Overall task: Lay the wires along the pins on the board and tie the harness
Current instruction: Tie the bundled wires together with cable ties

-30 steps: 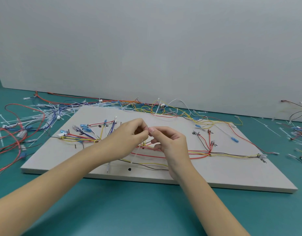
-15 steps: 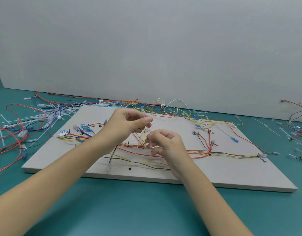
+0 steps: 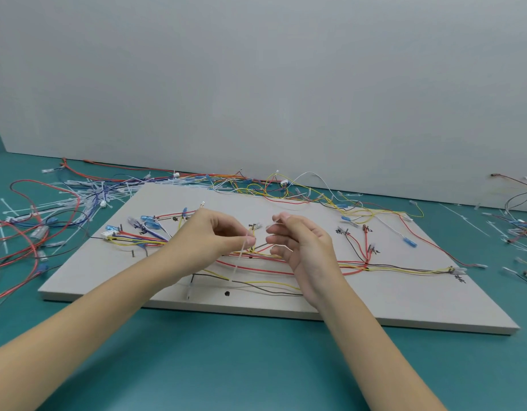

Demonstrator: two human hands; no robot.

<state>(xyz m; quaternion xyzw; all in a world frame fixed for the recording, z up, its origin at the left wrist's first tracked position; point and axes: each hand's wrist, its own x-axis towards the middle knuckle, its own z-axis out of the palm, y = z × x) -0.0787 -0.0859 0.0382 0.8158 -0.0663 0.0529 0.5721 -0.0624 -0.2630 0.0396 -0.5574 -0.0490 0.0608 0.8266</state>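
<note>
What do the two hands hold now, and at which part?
The left hand pinches a white cable tie near its upper end, over the wires. The right hand holds nothing, its fingers loosely curled.

Wires (image 3: 286, 256) on board (image 3: 375, 301), loose ties (image 3: 78, 197) left.

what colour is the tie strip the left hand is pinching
White, slightly translucent: the cable tie hangs from the left hand, seen in the head view.

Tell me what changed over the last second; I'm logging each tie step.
The hands drew apart: the right hand let go and opened, moving right. The left hand kept pinching the white cable tie. The wires and board stayed put.
</note>
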